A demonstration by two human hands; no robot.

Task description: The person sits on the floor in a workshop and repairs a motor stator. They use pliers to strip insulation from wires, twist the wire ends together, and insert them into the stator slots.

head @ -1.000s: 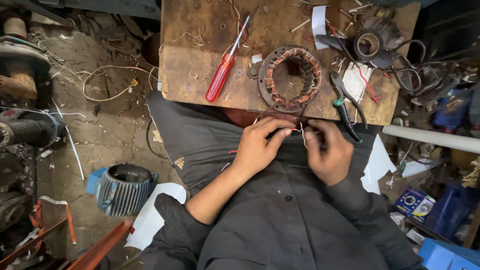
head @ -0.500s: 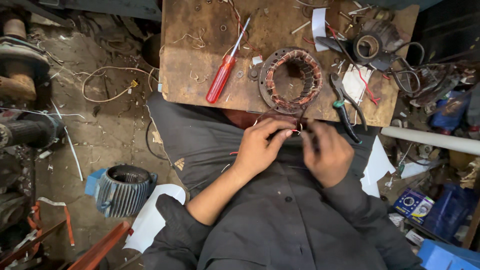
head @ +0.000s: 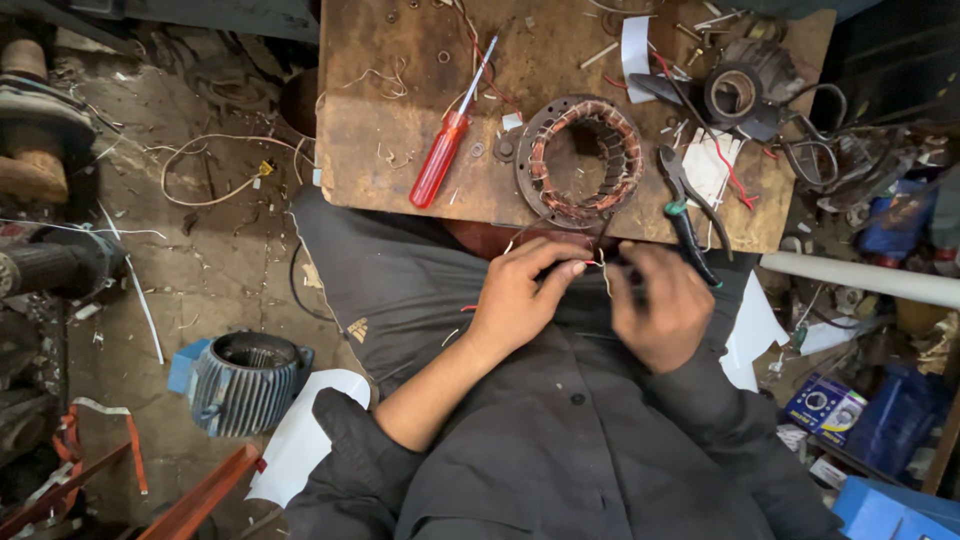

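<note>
Left hand (head: 520, 290): held just below the near edge of the desk (head: 380, 140), fingers curled, thumb and forefinger pinched on a thin wire (head: 597, 262). Right hand (head: 658, 305): directly beside the left, fingertips nearly meeting it, fingers closed around the same wire; the exact grip is hidden by the knuckles. Thin wire: runs up from between the two hands toward the motor stator (head: 580, 160), a round metal ring with copper windings, lying flat near the middle of the desk's near edge. Red-handled screwdriver (head: 445, 150): lying slantwise on the desk, left of the stator, apart from it. Pliers (head: 688, 215) with dark and green grips: at the near edge, just right of the stator, handles overhanging the edge close to the right hand. Small round motor part (head: 735, 95): far right corner of the desk, among loose red wires and paper slips. Grey ribbed motor housing (head: 240, 380): on the floor (head: 200, 270), well left of the person, beside scattered wire offcuts.
</note>
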